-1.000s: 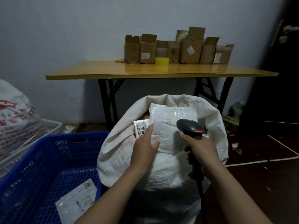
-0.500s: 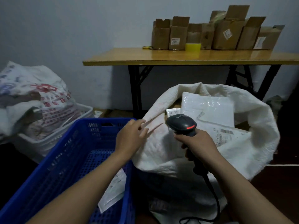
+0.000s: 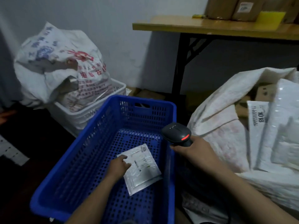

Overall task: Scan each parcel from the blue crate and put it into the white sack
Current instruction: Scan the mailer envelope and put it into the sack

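Right now I am looking down through the head camera, and the left hand (image 3: 119, 165) is resting on the one parcel (image 3: 144, 168) lying flat on the floor of the blue crate (image 3: 145, 113). The parcel is a white plastic mailer with a printed label facing up, and it is sitting toward the crate's right side. The fingers are lying over its left edge, but I cannot tell whether they are pinching it or only touching it.

The right hand (image 3: 192, 151) is gripping the handle of a black barcode scanner (image 3: 177, 133), fingers curled tightly round it. The scanner's head is hovering over the crate's right wall, and a red light is glowing on its back.

Just to the right of the crate, the white sack (image 3: 218, 126) is standing with its mouth gaping open. Several white mailers (image 3: 283, 126) are leaning inside it, one showing a label with the number 1018, and a piece of brown cardboard is showing behind them.

Behind the crate, a white basket (image 3: 97, 109) is holding bulging printed bags (image 3: 64, 65) with red and blue lettering. Further back, a wooden table (image 3: 210, 26) on black legs is carrying cardboard boxes (image 3: 226, 7) and a yellow object (image 3: 270, 20), which is blurring at the frame's top edge.
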